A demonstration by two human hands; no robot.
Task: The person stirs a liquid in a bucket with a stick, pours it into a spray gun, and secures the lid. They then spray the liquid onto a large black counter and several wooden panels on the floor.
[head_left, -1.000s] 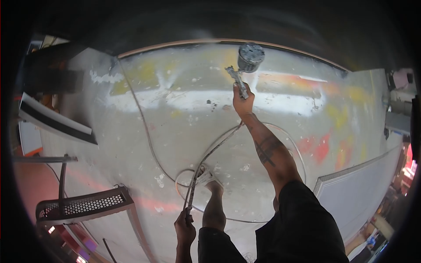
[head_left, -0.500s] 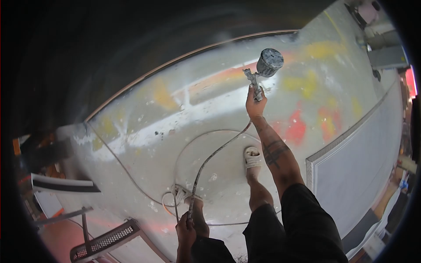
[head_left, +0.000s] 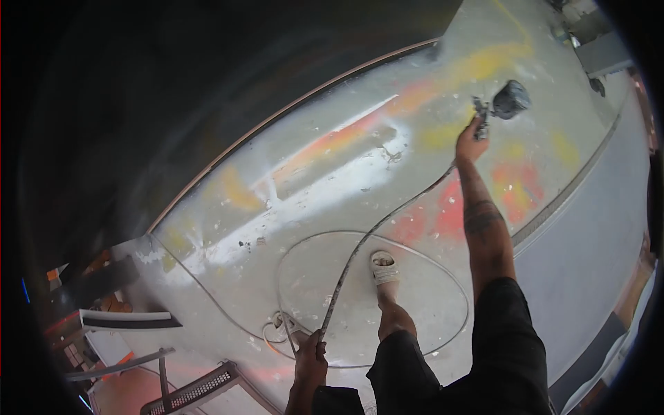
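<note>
My right hand (head_left: 472, 146) is wrapped round the handle of a spray gun (head_left: 481, 117), with the arm stretched far out to the right. A paint-smeared grey cup sits on the gun's far side, slightly blurred. From the handle a dark air hose (head_left: 370, 235) slopes down to my left hand (head_left: 310, 360), low in the view. The fingers of that hand are closed on the hose. Beyond the gun stands a large dark panel (head_left: 228, 104) with a brownish lower edge; its surface details are too dim to read.
Hose loops (head_left: 465, 315) lie on the floor round my sandalled feet (head_left: 384, 270). The concrete floor (head_left: 332, 277) carries white, yellow and red overspray. A pale flat panel (head_left: 588, 228) is at the right. A perforated metal frame (head_left: 197, 391) stands lower left.
My right hand has swung to the right with the spray gun, drawing the hose after it. My left hand has shifted slightly right. The view has turned a little.
</note>
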